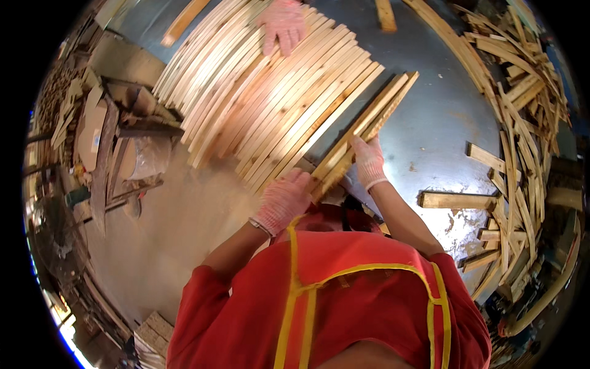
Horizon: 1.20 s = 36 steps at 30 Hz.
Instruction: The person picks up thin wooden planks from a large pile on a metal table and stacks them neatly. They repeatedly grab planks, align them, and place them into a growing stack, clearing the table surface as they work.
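You are gripping a small bundle of pale, straight wooden slats (362, 132) with both gloved hands, your left hand (284, 200) clenching its near end and your right hand (369, 161) clasping its side, beside the laid row of slats (270, 98) on the grey table (430, 123)

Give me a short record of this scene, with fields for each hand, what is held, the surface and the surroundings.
left hand: gloved, grips near end of wooden slats
right hand: gloved, on the same slats
wooden slats: small bundle, beside the row
row of slats: laid side by side on metal table
other person's hand: gloved, flat on the row
scrap wood pile: right of table
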Available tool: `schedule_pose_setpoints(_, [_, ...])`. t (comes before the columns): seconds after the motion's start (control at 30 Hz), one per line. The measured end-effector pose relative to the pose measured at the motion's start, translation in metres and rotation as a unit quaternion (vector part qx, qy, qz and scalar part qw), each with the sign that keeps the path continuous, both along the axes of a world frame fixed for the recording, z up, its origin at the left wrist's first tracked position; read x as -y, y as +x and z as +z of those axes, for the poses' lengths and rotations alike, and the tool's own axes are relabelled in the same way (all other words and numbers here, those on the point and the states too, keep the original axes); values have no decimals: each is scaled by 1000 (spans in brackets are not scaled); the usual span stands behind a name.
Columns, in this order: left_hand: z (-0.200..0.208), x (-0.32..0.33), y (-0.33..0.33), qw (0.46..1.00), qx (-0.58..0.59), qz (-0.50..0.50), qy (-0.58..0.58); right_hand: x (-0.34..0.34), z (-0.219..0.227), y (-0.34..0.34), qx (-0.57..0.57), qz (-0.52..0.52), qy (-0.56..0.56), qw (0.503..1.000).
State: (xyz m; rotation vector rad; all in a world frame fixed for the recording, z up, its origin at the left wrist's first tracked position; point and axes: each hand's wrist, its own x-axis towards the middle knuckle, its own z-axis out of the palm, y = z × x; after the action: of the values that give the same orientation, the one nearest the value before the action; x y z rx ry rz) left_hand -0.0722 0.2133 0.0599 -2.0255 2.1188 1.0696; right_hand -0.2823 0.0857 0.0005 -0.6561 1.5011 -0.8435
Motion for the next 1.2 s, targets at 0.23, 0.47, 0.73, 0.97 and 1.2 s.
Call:
schedule_pose_setpoints(0.23, [-44, -91, 76, 800, -237, 551, 10, 13, -30, -2, 156, -36, -10, 987])
schedule_pose_setpoints(0.47, [-88, -98, 43, 564, -524, 630, 107, 4, -26, -21, 131, -43, 26, 990])
schedule_pose_setpoints(0.73, [27, -59, 128, 778, -477, 385, 138, -2, -34, -7, 89, -20, -15, 996])
schedule_pose_setpoints(0.97, [38, 99, 38, 902, -311, 135, 269, 12, -20, 36, -24, 54, -39, 997])
schedule_pose_setpoints(1.2, [29, 72, 0, 979, -193, 37, -46, -17, 78, 42, 227, -81, -98, 965])
